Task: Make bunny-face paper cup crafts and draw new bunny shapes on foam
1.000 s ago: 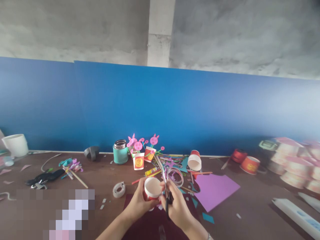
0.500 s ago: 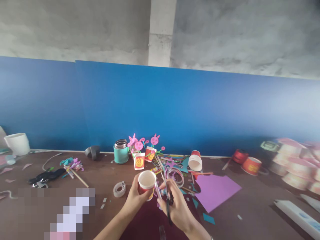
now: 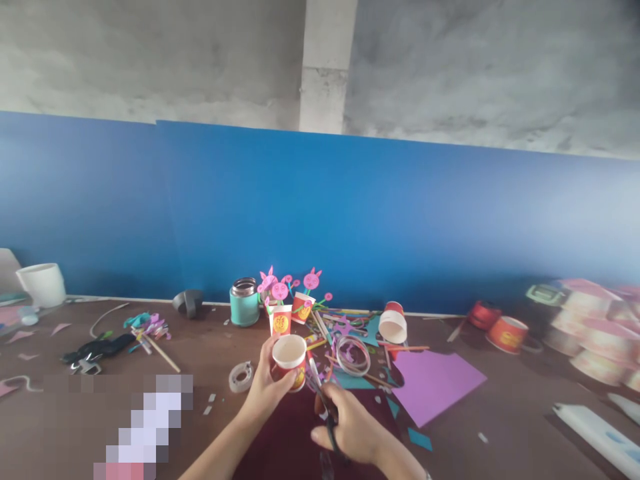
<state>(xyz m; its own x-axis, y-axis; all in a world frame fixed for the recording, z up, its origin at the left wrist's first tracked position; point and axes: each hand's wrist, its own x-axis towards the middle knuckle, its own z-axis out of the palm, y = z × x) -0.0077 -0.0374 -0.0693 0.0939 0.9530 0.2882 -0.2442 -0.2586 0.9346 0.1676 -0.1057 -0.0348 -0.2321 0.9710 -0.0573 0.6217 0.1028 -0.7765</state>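
A red and white paper cup [image 3: 291, 360], its mouth tipped toward me, is gripped in my left hand [image 3: 266, 383]. Fingers of my right hand [image 3: 350, 423] are wrapped round the handles of black-handled scissors [image 3: 329, 417], whose blades point up toward the cup's right side. Whether the blades touch the cup I cannot tell. Behind the cup stand paper cups [image 3: 281, 320] with pink paper animal faces [image 3: 280, 291] on sticks. A roll of clear tape [image 3: 241, 377] lies left of my left hand.
A turquoise jar [image 3: 245, 307] stands at the back. Sticks, scraps and a clear ring [image 3: 353, 355] are heaped beyond my right hand, beside purple paper [image 3: 436, 387]. Further right are a tipped cup [image 3: 393, 325], a red cup [image 3: 507, 335] and stacked cups [image 3: 600, 333]. Black straps [image 3: 103, 350] lie left.
My right hand has moved down and the scissors have turned, blades now leaning up and left. The cup in my left hand has shifted slightly up and tilted more toward me.
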